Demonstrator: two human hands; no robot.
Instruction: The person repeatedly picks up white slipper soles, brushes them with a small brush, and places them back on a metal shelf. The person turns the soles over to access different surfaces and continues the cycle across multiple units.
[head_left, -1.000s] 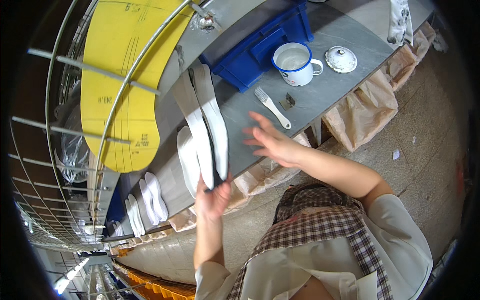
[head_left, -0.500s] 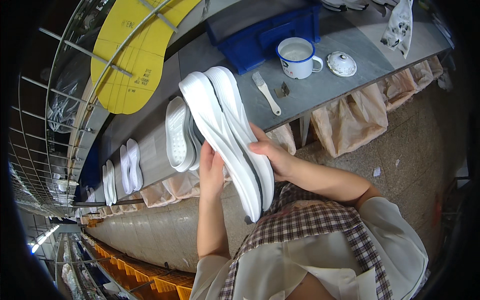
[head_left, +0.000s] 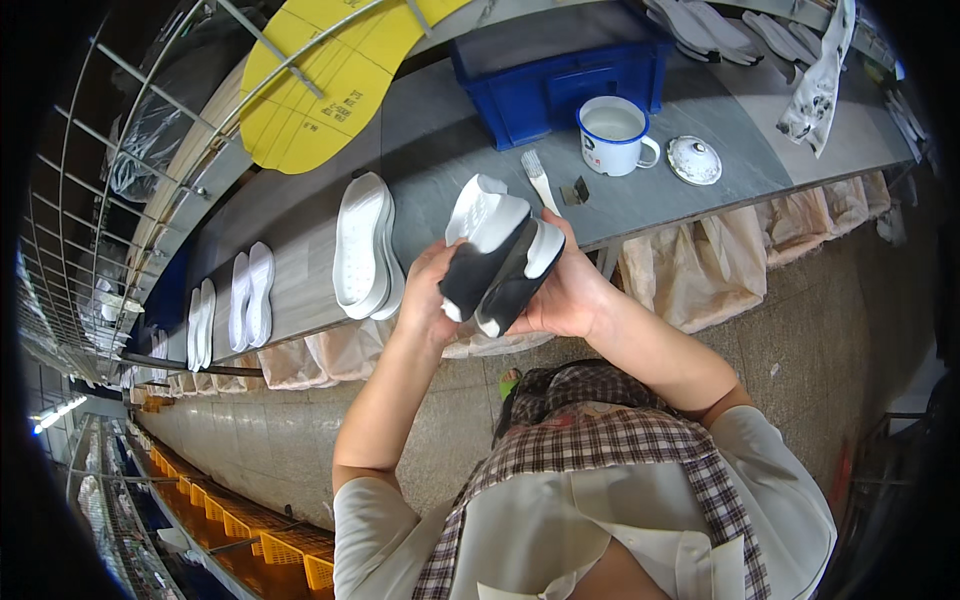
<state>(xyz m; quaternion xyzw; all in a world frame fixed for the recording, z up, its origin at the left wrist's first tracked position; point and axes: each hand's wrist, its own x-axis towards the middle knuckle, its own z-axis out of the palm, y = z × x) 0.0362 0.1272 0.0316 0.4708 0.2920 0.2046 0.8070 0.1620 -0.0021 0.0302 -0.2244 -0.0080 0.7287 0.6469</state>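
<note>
The left sole [head_left: 482,258] and right sole [head_left: 510,286] sit paired between 2 sets of curled fingers, long axes roughly parallel but foreshortened. The left hand [head_left: 431,296] clasps the former, the right hand [head_left: 571,290] the latter; the brush [head_left: 540,184] lies just beyond the right fingers.

White mug [head_left: 608,154] beside blue crate [head_left: 540,104]

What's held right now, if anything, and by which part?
Two black-and-white shoe soles: the left hand grips one's outer side, the right hand the other's.
</note>
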